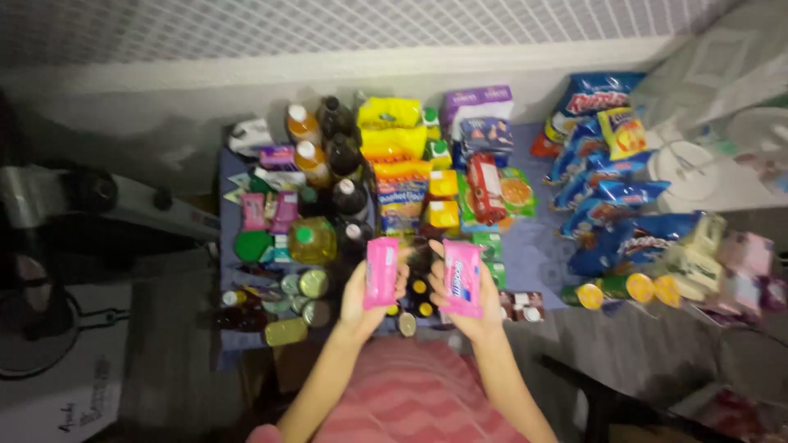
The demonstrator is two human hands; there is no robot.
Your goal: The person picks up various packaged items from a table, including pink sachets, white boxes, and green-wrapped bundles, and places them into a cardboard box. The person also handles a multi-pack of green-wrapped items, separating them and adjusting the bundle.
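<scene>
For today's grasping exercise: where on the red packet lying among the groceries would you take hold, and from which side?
Probably across the long edges of the red packet, near its middle, coming straight down from above. It lies flat with its broad face up, hemmed in by yellow boxes on one side and an orange-printed pack on the other, so a sideways approach looks blocked.

A flat pink packet (381, 272) is held upright in the left hand (365, 299), and a second pink packet (464, 278), tilted slightly, is held in the right hand (468, 308). Just beyond the hands, yellow bags (390, 127) are stacked above a blue-and-yellow pack (402, 201), with a red packet (484, 189) beside them. Further off, a purple box (476, 102) is seen. Well to the right of the right hand, blue snack bags (607, 197) are piled.
</scene>
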